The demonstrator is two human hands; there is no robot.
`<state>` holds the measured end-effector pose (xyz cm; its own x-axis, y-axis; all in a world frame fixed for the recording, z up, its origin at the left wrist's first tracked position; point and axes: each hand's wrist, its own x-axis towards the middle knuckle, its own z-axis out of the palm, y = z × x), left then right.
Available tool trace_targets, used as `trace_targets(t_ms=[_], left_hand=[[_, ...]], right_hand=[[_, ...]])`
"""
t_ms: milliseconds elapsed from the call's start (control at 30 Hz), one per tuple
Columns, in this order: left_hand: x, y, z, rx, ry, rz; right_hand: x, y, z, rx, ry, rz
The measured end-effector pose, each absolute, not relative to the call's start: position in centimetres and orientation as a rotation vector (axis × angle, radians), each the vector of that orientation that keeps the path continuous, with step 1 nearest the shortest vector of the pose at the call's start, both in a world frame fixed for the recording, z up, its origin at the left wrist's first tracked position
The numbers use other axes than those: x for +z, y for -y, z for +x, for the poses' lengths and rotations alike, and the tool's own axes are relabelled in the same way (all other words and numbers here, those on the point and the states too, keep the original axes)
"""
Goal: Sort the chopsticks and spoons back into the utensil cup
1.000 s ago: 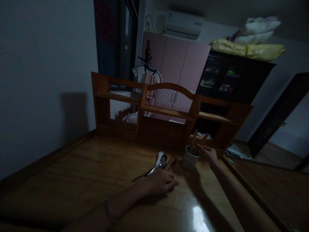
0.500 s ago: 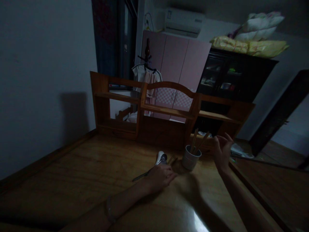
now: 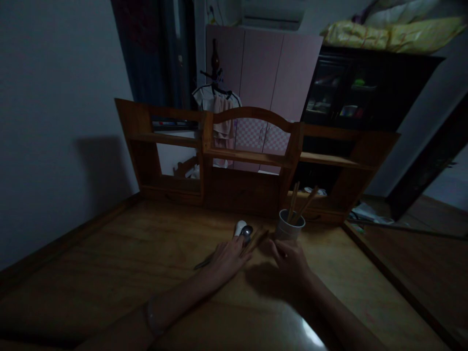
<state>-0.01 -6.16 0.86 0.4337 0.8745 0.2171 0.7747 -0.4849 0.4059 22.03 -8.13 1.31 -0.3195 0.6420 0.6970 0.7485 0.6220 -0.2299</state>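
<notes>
A pale cup (image 3: 288, 228) stands on the wooden table (image 3: 120, 253) with two chopsticks (image 3: 298, 202) leaning out of it. Just left of it lie a white spoon (image 3: 239, 227), a metal spoon (image 3: 247, 232) and a loose pair of chopsticks (image 3: 258, 239). My left hand (image 3: 226, 258) lies over the metal spoon's handle, fingers stretched toward the spoons. My right hand (image 3: 290, 263) rests on the table just in front of the cup, its fingers curled; the dim light hides what, if anything, they hold.
A wooden shelf unit (image 3: 252, 161) stands along the table's far edge. Behind it are pink wardrobe doors (image 3: 263, 73), clothes on a stand (image 3: 219, 112) and a dark glass cabinet (image 3: 351, 92) with bedding on top. A grey wall runs along the left.
My right hand came down from beside the cup to the table in front of it. My left hand slid forward toward the spoons. The view tilted down.
</notes>
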Motion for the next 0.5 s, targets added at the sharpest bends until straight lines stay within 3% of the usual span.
trace_targets(t_ms=[500], left_hand=[[0.8, 6.5, 0.5, 0.308, -1.491, 2.509]], right_hand=[[1.1, 9.2, 20.8, 0.246, 2.08, -1.199]])
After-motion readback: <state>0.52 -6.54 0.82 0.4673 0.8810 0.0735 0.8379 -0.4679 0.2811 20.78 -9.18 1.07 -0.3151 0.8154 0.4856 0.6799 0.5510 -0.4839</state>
